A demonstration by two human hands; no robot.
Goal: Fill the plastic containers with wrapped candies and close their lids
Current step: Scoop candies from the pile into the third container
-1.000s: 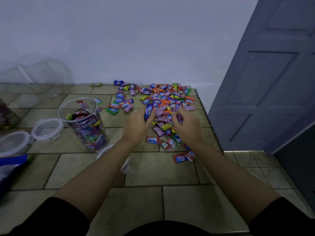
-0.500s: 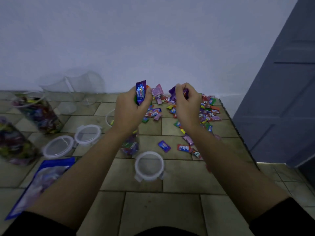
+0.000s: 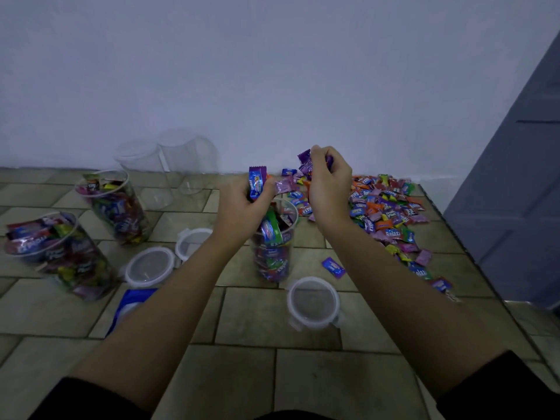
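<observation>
Filling about half done: two containers full, a third nearly topped, no lid on yet.
Nearest on the tiled desk lies a loose lid, with two more lids to the left by a blue bag. Past them the third container stands packed almost to its rim. The left hand curls round a fistful of wrapped candies right above its mouth, and the right hand clutches purple candies just beside it. Two full containers stand open at the left. Farther right a large candy pile lies unpacked. Two empty containers wait against the wall. Those two, and every lid, look left to do.
</observation>
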